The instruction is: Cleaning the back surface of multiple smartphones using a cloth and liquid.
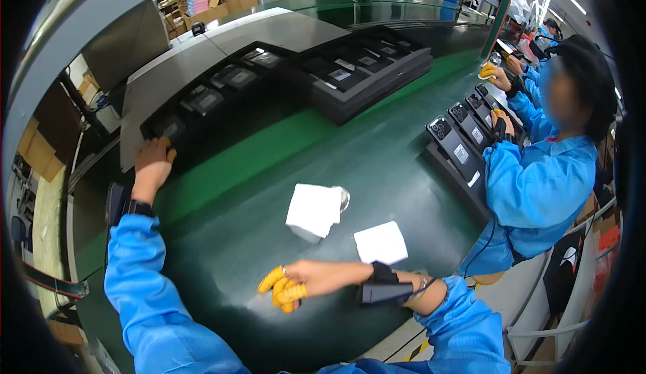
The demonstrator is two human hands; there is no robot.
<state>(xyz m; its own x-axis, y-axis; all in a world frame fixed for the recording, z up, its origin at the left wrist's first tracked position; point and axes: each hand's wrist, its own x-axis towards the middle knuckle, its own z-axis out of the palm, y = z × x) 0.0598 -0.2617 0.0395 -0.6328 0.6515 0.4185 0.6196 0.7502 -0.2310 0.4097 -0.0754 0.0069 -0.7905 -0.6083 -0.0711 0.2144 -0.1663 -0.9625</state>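
Observation:
My left hand (153, 165) is at the near left end of a long black tray (192, 81), its fingers closed over the tray's edge. Flat dark devices (202, 99) lie in that tray, somewhat blurred. Above the dark green work surface (222, 259), my right hand (294, 285) hangs with loosely bent fingers apart and nothing between them. Yellow covers wrap fingertips on both hands. Beyond the right hand lie a stack of white cloths or papers (313, 209) and a single white sheet (381, 242).
A stack of black trays (367, 78) holding flat devices stands behind, right of the long tray. At right, a co-worker in blue (538, 179) handles dark phones (457, 148) standing in a black tray. A grey metal plate (145, 88) borders the far left.

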